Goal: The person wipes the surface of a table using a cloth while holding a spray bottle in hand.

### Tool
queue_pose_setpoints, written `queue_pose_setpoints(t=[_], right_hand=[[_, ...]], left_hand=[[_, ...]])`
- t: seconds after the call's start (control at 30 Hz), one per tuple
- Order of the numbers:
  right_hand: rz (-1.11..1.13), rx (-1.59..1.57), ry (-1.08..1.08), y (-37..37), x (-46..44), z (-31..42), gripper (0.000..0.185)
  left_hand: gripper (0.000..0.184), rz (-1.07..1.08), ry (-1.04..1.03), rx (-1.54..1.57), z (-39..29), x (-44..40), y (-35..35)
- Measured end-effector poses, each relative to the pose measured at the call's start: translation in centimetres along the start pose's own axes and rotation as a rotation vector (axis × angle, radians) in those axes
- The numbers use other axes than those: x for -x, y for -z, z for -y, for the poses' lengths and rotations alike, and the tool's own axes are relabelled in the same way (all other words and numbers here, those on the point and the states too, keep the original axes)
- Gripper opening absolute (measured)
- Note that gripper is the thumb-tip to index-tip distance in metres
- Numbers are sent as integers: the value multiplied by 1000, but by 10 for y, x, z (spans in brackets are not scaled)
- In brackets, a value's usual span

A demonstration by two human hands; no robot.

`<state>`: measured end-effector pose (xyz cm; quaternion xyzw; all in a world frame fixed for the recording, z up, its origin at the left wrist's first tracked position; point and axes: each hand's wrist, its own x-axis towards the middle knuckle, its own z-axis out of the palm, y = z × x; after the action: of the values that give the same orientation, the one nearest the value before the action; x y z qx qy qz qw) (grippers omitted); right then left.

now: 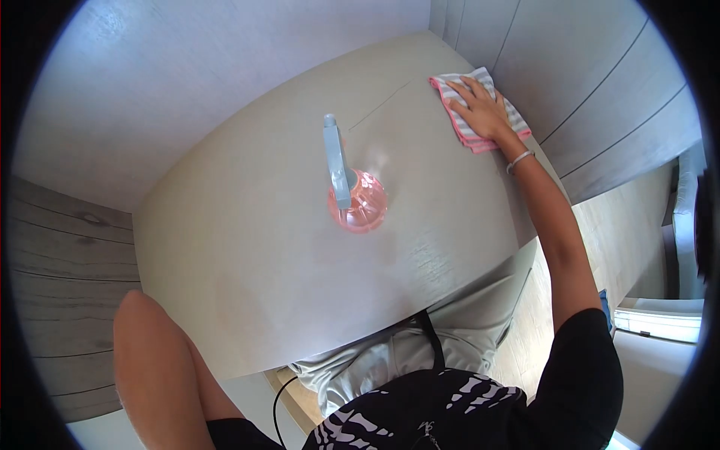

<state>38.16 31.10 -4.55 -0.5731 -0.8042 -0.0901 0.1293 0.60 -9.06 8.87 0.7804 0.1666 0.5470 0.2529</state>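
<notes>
Pale wall (pixel 172 82) and grey plank-look panels (pixel 592 67) hem in the beige worktop (pixel 240 232), and it's tight on the right: panelling just beyond the right hand (pixel 484 112), the worktop's side edge close by! Leftward there's width, a broad stretch of surface running from that hand past a thin dark line (pixel 379 106) to the spray bottle (pixel 367 214), upright, pink below, blue-grey trigger on top, nearer the body than the hand. On the black shirt (pixel 405 406), white bone-like prints, plus a small chest mark too tiny to read. Pose check: right arm (pixel 555 225) at full stretch, bracelet (pixel 520 162) at the wrist, palm down, fingers spread flat on the pink-edged striped cloth (pixel 466 130). Left elbow (pixel 142 319) bends out wide, left hand out of sight, its grip impossible to call!
</notes>
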Motion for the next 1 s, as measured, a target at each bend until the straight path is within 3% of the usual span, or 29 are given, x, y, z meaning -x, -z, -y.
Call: queue_pose_setpoints(t=[0.63,0.67,0.73,0.8,0.9,1.0], right_hand=[[-4,-182,63,44,199,149,53],[-12,-198,46,44,200,153,53],[-36,-224,37,43,199,155,52],[-38,-235,37,44,199,156,52],[-41,-232,55,45,199,156,51],[-41,-253,53,47,197,163,51]], left_hand=[[26,-210,-7,-71,29,-10,-11],[42,191,255,-105,45,-2,48],[60,-318,616,-317,91,7,29],[92,-251,574,-328,136,8,31],[101,-102,505,-352,172,-1,12],[103,-168,574,-227,203,-13,0]])
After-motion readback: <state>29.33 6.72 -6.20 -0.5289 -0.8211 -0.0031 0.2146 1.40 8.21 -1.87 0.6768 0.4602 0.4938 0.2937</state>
